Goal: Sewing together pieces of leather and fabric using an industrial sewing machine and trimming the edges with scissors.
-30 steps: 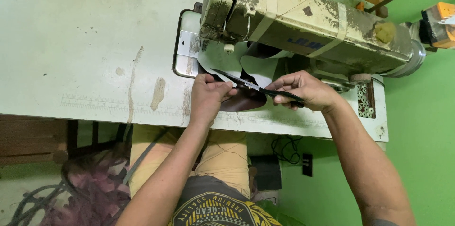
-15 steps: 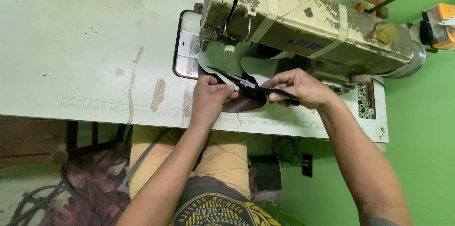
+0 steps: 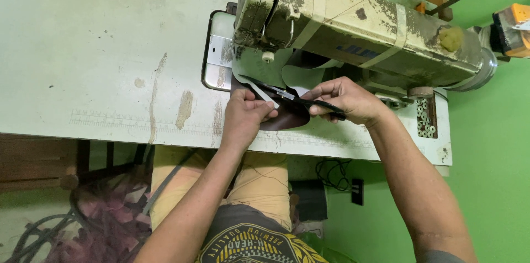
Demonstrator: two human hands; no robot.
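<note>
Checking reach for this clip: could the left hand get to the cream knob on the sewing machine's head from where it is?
Probably yes. The left hand pinches the dark piece just below the machine head; the cream knob sits close above it with open table between. The hand would have to let go first.

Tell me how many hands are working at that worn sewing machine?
2. The left hand pinches the dark brown leather piece at the table's near edge; the right hand grips slim black scissors just beside it, under the machine's arm. No other hands show.
</note>
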